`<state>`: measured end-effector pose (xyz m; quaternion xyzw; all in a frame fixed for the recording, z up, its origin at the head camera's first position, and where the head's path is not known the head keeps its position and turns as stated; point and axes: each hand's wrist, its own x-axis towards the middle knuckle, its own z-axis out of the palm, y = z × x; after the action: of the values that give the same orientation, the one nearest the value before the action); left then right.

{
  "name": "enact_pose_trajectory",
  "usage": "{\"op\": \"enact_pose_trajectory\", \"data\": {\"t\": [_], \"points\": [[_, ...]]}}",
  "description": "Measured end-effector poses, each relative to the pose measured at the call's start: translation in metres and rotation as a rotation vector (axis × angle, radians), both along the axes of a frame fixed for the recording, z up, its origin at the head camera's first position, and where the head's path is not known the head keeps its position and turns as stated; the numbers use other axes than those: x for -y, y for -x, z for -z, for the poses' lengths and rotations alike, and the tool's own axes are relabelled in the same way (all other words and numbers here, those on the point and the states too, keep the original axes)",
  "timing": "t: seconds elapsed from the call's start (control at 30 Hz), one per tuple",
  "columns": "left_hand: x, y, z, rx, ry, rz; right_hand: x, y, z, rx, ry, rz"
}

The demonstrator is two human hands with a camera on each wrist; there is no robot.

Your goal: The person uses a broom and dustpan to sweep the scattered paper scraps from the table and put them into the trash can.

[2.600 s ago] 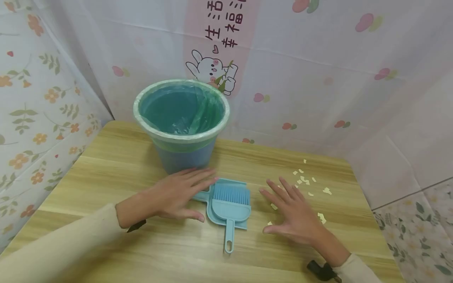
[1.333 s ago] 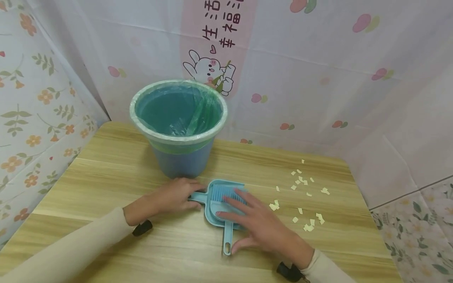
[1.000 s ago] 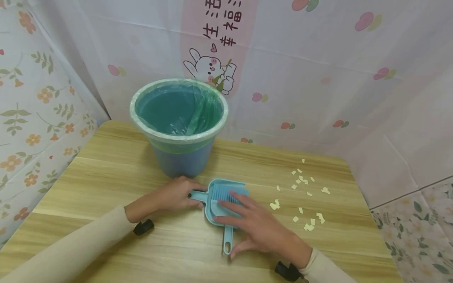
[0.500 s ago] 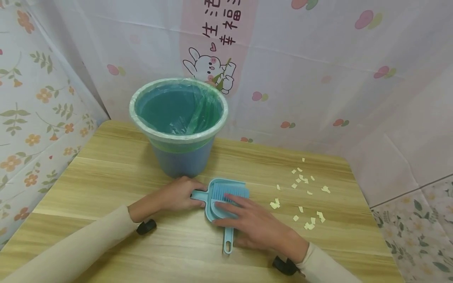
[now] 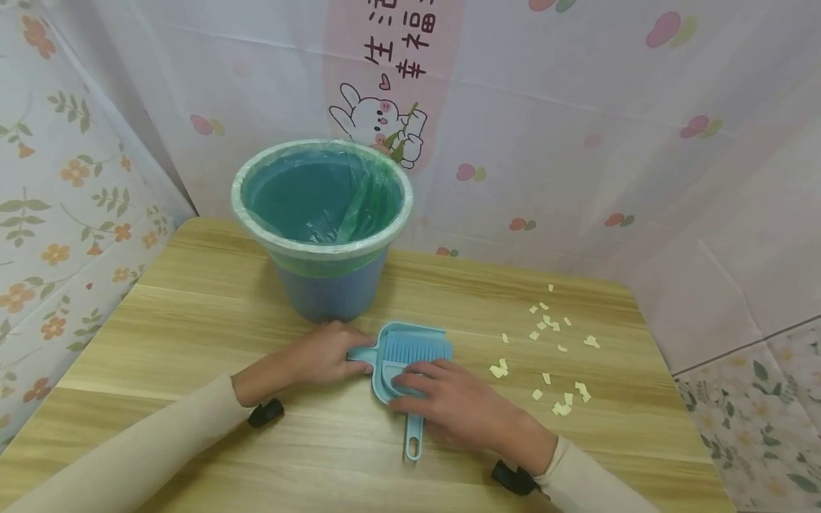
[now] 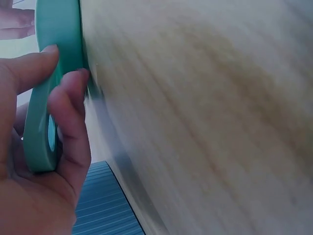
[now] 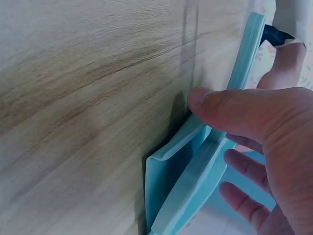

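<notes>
A light blue dustpan [image 5: 379, 381] lies on the wooden table, with a matching hand brush [image 5: 417, 348] resting in it, bristles away from me. My left hand [image 5: 328, 353] grips the dustpan's handle; in the left wrist view the fingers curl round the handle [image 6: 36, 147]. Over the brush's body, my right hand [image 5: 465, 402] bends its fingers. The right wrist view has its thumb against the brush's neck, below the brush handle [image 7: 247, 54], and the other fingers on the far side. Part of the brush's body is hidden under these fingers.
A blue bin [image 5: 330, 288] with a green-tinted liner stands behind the left hand. Several pale yellow paper scraps [image 5: 561, 410] lie scattered on the table's right side. A patterned curtain [image 5: 545, 142] hangs along the back edge.
Both hands have come down from above the table. The left has taken hold of the dustpan handle. The right has moved left onto the brush and its fingers have curled in.
</notes>
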<state>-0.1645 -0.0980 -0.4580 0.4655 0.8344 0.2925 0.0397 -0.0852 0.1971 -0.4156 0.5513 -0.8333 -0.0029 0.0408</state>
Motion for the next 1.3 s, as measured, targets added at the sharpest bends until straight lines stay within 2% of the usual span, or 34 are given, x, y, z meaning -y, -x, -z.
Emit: {"op": "enact_pose_trajectory", "data": {"t": [0.3, 0.6, 0.73, 0.83, 0.87, 0.93, 0.97, 1.0, 1.03, 1.07, 1.13, 1.17, 1.23, 1.27, 1.3], "points": [[-0.001, -0.003, -0.006, 0.017, 0.057, -0.010, 0.004, 0.002, -0.003, 0.011, -0.005, -0.015], [-0.001, -0.002, -0.009, 0.008, 0.043, 0.006, 0.005, 0.005, -0.003, -0.071, -0.054, -0.057], [0.000, 0.004, 0.003, -0.010, 0.000, 0.030, 0.005, 0.007, -0.002, -0.071, -0.056, -0.068], [0.001, 0.013, 0.025, -0.026, -0.051, 0.056, 0.005, 0.008, -0.002, -0.073, -0.050, -0.081], [0.001, 0.014, 0.026, -0.027, -0.056, 0.062, 0.005, 0.008, -0.003, -0.075, -0.050, -0.086], [-0.001, 0.012, 0.019, -0.002, -0.043, 0.057, 0.005, 0.008, -0.003, -0.078, -0.047, -0.095], [-0.001, 0.014, 0.025, -0.006, -0.055, 0.059, 0.005, 0.008, -0.003, -0.077, -0.048, -0.098], [-0.001, 0.015, 0.026, -0.004, -0.046, 0.054, 0.005, 0.008, -0.004, -0.077, -0.048, -0.101], [-0.001, 0.013, 0.020, -0.004, -0.033, 0.055, 0.005, 0.008, -0.005, -0.079, -0.047, -0.104], [-0.002, 0.013, 0.019, 0.002, -0.027, 0.051, 0.005, 0.008, -0.005, -0.082, -0.043, -0.108], [-0.001, 0.018, 0.032, -0.019, -0.044, 0.058, 0.005, 0.008, -0.006, -0.087, -0.035, -0.116], [-0.001, 0.019, 0.033, -0.027, -0.050, 0.065, 0.004, 0.008, -0.007, -0.089, -0.030, -0.121], [-0.002, 0.015, 0.022, -0.028, -0.045, 0.072, 0.004, 0.009, -0.008, -0.099, -0.018, -0.133], [-0.002, 0.015, 0.022, -0.027, -0.040, 0.068, 0.003, 0.010, -0.008, -0.103, -0.011, -0.139], [-0.003, 0.012, 0.015, -0.021, -0.033, 0.068, 0.003, 0.010, -0.009, -0.106, -0.005, -0.143]]}}
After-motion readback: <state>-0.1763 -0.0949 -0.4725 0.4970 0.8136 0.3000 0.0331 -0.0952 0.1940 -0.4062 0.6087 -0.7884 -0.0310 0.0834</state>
